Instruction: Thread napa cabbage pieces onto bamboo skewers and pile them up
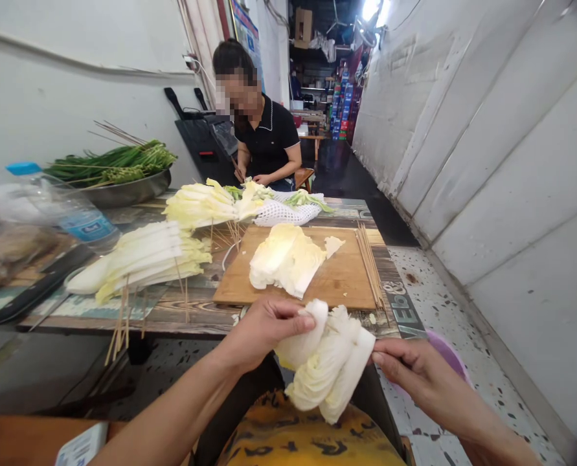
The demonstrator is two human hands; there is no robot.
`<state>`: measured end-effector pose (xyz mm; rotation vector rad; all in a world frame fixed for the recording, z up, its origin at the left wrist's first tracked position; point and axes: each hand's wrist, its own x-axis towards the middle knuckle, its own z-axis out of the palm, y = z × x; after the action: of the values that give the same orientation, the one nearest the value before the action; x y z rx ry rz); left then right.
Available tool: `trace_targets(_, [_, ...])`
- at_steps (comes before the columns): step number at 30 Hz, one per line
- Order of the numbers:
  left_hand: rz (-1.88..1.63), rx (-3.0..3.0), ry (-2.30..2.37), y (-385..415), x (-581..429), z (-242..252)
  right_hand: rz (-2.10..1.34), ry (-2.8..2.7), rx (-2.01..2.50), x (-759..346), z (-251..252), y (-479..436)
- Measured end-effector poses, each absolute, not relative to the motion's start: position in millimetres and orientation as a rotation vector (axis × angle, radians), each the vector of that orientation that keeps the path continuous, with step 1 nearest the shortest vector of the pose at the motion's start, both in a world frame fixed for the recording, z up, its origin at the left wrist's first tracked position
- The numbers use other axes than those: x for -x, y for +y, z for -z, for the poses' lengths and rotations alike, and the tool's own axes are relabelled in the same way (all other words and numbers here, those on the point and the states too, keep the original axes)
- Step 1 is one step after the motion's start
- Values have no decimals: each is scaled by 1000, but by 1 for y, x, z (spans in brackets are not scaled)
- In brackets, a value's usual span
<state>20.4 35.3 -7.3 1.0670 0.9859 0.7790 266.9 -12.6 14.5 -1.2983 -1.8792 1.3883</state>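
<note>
My left hand (276,327) is closed on a pale cabbage leaf piece (312,330), thumb on top. Several such cabbage pieces (324,372) hang side by side above my lap, in front of the table edge. At their right edge my right hand (409,366) is closed in a pinch, seemingly on the end of a bamboo skewer that the fingers mostly hide. Beyond my hands, a cut stack of cabbage leaves (288,255) lies on a wooden cutting board (341,281). Loose bamboo skewers (370,265) lie along the board's right side.
Skewered cabbage (142,255) lies left of the board, beside a black-handled knife (35,294) and a water bottle (81,217). A metal bowl (127,191) holds skewered greens. More cabbage leaves (203,204) lie at the far side, where another person (266,142) sits working.
</note>
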Motion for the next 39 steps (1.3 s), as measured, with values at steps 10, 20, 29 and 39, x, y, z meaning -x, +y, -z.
trace_targets(10, [-885,-1176,1016,37,-24,4,-1315,-1891,1281,-264,-15,-5])
trace_targets(20, [-661,-1156,691,47,-14,19,-1378,-1731,1282,-273,-8,-2])
trace_targets(29, [-462,-967,728,41,-9,21,-1681,-1663,1162,-281,6,15])
trace_targets(39, [-418,-1395,883,36,-11,4,-1652,-1745,1115,-278,8,20])
